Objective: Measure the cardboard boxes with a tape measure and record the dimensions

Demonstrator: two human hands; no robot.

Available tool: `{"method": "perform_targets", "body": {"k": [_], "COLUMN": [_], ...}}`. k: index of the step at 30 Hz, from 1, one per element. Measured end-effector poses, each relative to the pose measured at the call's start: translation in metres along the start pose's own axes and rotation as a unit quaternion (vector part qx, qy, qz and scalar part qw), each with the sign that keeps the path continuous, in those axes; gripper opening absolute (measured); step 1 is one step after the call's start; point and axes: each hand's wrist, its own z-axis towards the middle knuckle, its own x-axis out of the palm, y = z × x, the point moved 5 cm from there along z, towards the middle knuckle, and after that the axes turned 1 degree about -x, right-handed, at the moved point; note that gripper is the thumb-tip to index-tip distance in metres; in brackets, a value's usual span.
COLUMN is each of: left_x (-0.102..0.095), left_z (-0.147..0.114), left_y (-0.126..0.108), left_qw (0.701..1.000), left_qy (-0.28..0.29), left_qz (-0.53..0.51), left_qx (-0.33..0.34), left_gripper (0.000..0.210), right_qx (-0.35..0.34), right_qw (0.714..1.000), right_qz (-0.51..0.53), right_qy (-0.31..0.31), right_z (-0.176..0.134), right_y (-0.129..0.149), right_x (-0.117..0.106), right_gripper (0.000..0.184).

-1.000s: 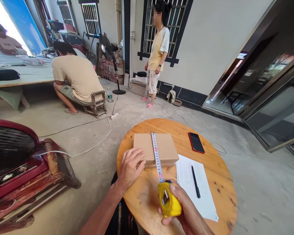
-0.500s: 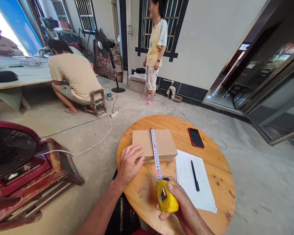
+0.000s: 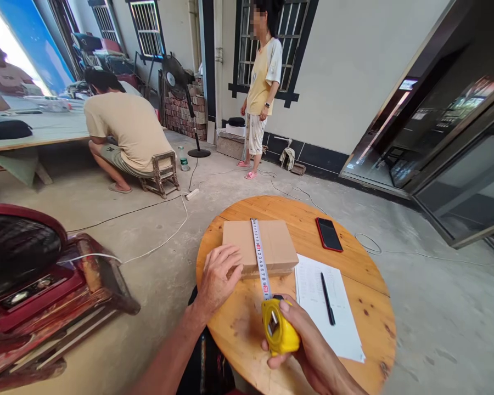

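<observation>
A closed brown cardboard box [image 3: 278, 244] lies flat on a round wooden table [image 3: 226, 323]. My left hand [image 3: 218, 277] is closed around its near left corner, fingers over the top edge and thumb by the front face. Held in my right hand [image 3: 302, 329] is a yellow tape measure [image 3: 280, 332], in front of the box. Its white blade [image 3: 260, 258] is pulled out and runs across the box top from the far edge, past the near edge and back to the case. The small blade markings are hard to read.
Right of the box, printed sheets [image 3: 329, 312] carry a black pen [image 3: 327, 299]. A red-cased phone [image 3: 329, 234] lies behind them. A red fan [image 3: 20, 258] stands at left. One person [image 3: 127, 129] sits on a low chair; another person [image 3: 261, 88] stands by the wall. Cables cross the floor.
The tape case has shifted very slightly up and left with my right hand, and the blade's angle across the box has changed a little. My left hand stays at the box corner.
</observation>
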Motion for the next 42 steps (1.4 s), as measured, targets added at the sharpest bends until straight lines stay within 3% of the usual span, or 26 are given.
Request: {"method": "perform_targets", "body": {"k": [42], "left_x": [-0.0009], "left_z": [0.0014], "left_y": [-0.0018], "left_qw": [1.0], "left_qy": [0.006], "left_qz": [0.001], "left_qx": [-0.01], "left_gripper": [0.024], "right_qx": [-0.003], "right_qw": [1.0], "right_qz": [0.007], "right_qy": [-0.001], "right_z": [-0.008], "right_y": [-0.0052], "right_x": [-0.0023], "right_gripper": [0.047]}}
